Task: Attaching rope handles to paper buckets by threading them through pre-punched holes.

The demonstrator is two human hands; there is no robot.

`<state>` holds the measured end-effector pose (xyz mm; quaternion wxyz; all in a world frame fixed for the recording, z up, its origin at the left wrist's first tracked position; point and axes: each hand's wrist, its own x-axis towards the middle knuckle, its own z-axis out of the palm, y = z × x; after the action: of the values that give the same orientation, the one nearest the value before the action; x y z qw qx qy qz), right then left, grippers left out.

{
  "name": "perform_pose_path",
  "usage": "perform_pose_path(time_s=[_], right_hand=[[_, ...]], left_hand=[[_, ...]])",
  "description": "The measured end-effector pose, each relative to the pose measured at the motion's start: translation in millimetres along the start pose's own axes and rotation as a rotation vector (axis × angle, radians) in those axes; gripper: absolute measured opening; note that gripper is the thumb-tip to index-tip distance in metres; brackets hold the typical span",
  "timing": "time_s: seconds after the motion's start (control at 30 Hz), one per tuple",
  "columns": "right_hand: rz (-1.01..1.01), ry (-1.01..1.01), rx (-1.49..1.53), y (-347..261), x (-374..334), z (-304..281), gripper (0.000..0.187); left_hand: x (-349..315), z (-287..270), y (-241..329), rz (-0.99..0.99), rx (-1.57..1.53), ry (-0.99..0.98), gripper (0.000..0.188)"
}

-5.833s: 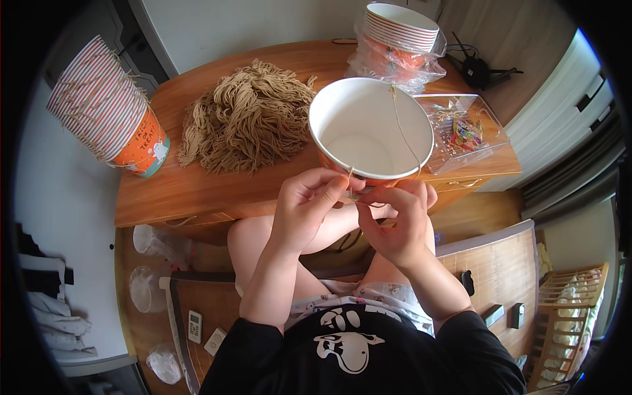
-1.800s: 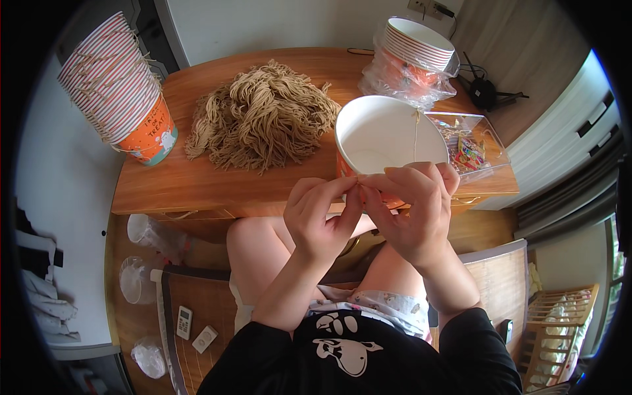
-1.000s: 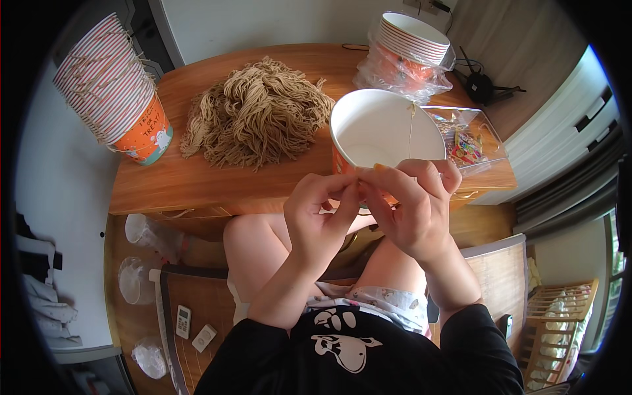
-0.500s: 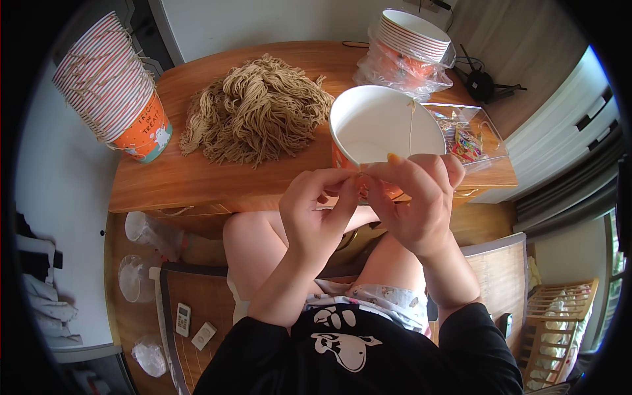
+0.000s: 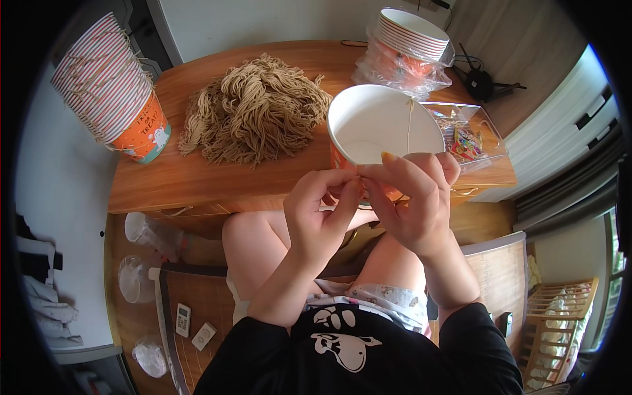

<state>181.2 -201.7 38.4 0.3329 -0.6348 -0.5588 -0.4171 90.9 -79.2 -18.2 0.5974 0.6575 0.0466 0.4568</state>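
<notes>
A paper bucket [image 5: 352, 125], white inside and orange outside, stands at the table's front edge with its mouth tilted toward me. From its far right rim a thin tan cord [image 5: 411, 122] hangs down across the inside and passes behind my right fingers. Both hands meet at the near rim. My left hand [image 5: 321, 204] is closed in a pinch of thumb and forefinger. Tip to tip with it, my right hand [image 5: 411, 197] pinches too, its other fingers curled. The bit of cord between the fingertips is mostly hidden.
A heap of tan cords [image 5: 260, 108] lies on the wooden table [image 5: 197, 181]. Stacked orange buckets [image 5: 122, 92] lean at the left; more buckets in plastic wrap [image 5: 408, 49] stand behind. A clear box [image 5: 484, 141] with small colourful packets sits at the right, near a black device [image 5: 482, 85].
Both hands keep pinching at the near rim, with only slight shifts of the fingers. The bucket has moved very slightly to the left.
</notes>
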Motion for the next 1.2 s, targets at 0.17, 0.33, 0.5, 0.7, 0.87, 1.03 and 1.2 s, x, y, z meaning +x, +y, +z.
perform_pose_path(time_s=[0.17, 0.33, 0.5, 0.7, 0.87, 1.03, 1.2], right_hand=[[-0.032, 0.022, -0.044, 1, 0, 0, 0.051], [0.030, 0.007, -0.039, -1, 2, -1, 0.054], [0.070, -0.065, 0.071, 2, -1, -4, 0.059], [0.075, -0.083, 0.083, 1, 1, -8, 0.057], [0.056, -0.046, 0.053, 7, -1, -8, 0.055], [0.056, -0.019, 0.041, 6, -6, -10, 0.056], [0.038, 0.030, 0.053, 4, -6, -9, 0.055]], left_hand=[[3, -1, 4, 0.110, 0.178, 0.001, 0.012], [4, 0, 8, 0.123, 0.221, -0.017, 0.011], [3, -1, 0, 0.004, -0.100, -0.085, 0.009], [5, 1, -4, 0.017, -0.129, -0.104, 0.010], [3, 0, -6, -0.044, -0.205, -0.122, 0.011], [12, -10, -13, 0.115, -0.052, -0.156, 0.019], [26, -8, -4, 0.512, 0.414, -0.052, 0.034]])
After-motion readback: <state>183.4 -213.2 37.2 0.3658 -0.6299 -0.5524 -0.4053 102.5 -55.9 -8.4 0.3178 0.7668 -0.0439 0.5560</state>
